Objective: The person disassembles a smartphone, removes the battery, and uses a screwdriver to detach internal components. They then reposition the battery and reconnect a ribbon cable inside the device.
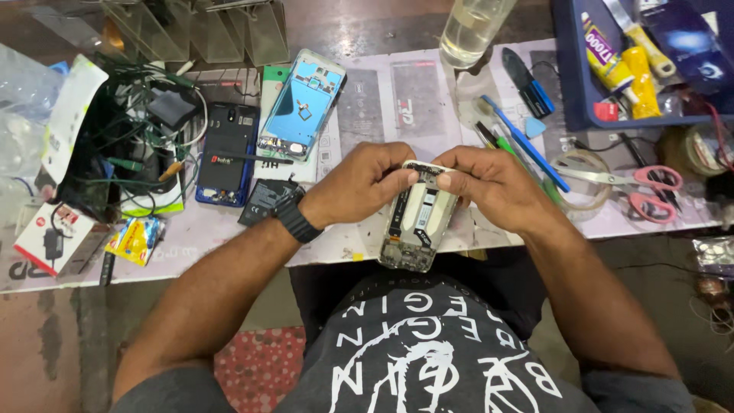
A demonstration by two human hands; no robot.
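Both hands (428, 183) hold opened phone (417, 222) lengthwise, top end away.

Opened phone (417, 218) held between left hand (365, 183) and right hand (489, 183), above mat (367, 99) near edge. Phone frame (302, 103) behind left hand; second phone (225, 153) left of frame. Scissors (634, 187) right of right hand; tray (569, 92) behind scissors.

Opened phone (417, 218) with pale matt metal frame; glossy pink plastic scissor handles (656, 191); clear glass jar (472, 29); worn matt desk (367, 30).
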